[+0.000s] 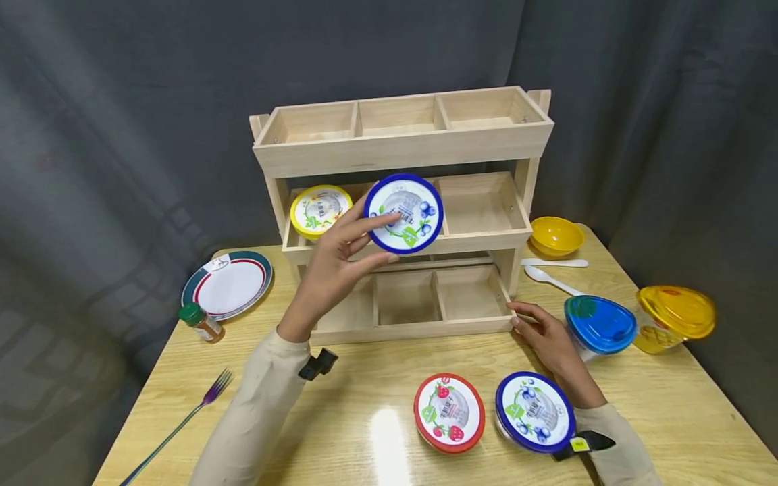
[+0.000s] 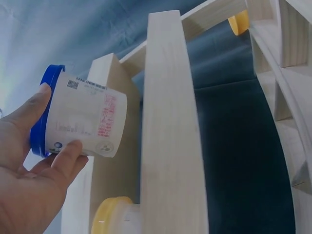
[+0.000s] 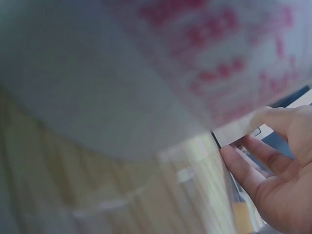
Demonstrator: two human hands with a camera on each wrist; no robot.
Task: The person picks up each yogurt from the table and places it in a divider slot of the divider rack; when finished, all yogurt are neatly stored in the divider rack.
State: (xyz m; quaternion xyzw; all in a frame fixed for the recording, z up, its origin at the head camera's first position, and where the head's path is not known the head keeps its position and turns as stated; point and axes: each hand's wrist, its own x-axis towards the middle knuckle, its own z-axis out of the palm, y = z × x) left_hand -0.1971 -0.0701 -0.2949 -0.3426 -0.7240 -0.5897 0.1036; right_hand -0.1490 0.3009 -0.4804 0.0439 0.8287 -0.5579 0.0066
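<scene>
My left hand point(image 1: 333, 260) grips a blue-lidded cup point(image 1: 408, 233) with blueberries on its lid, raised before the middle tier of a three-tier wooden rack point(image 1: 401, 154). The left wrist view has the white side of this cup point(image 2: 83, 114), with thumb and fingers around the lid end. On that tier's left sits a yellow-lidded cup point(image 1: 319, 208). My right hand point(image 1: 550, 343) pinches the bottom tier's front right corner. A red-lidded cup point(image 1: 450, 413) and a second blue-lidded cup point(image 1: 535, 413) stand on the table near the right forearm.
A rimmed plate point(image 1: 227, 285), a green-capped spice jar point(image 1: 202, 322) and a fork point(image 1: 182, 425) lie left. On the right are a yellow bowl point(image 1: 556, 236), a white spoon point(image 1: 553, 280), a blue-lidded container point(image 1: 600, 325) and a yellow-lidded container point(image 1: 675, 314).
</scene>
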